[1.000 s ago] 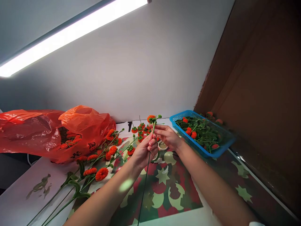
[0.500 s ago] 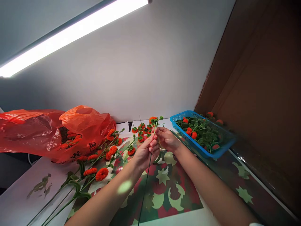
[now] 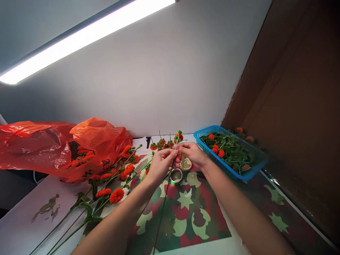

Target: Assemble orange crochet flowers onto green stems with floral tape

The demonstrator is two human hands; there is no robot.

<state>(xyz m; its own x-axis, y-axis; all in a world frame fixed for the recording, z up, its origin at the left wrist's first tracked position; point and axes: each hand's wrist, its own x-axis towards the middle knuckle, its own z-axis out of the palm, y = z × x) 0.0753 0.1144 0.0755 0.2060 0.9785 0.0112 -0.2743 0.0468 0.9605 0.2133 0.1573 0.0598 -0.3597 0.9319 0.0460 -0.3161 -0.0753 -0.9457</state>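
Note:
My left hand (image 3: 163, 163) is closed in a pinch round a thin dark green stem (image 3: 164, 204) that slants down toward the front of the table. My right hand (image 3: 193, 154) pinches the same stem just above, its fingertips meeting the left ones. An orange fuzzy flower (image 3: 180, 136) with a green bud (image 3: 180, 132) shows above my fingers. Below the hands a roll of green tape (image 3: 176, 176) stands on the patterned sheet, with another pale roll (image 3: 187, 164) behind it. Whether a tape strip lies between my fingers is hidden.
Orange flowers on long stems (image 3: 116, 196) lie at the left beside a red plastic bag (image 3: 111, 141). Several short-stemmed flowers (image 3: 153, 146) rest at the back. A blue basket (image 3: 220, 163) of green leaves and orange flowers stands right, near a brown cardboard panel (image 3: 292, 106).
The flower head has tipped right and sunk slightly behind my hands. My left hand has shifted left and its fingers have turned; the tape rolls now show beneath.

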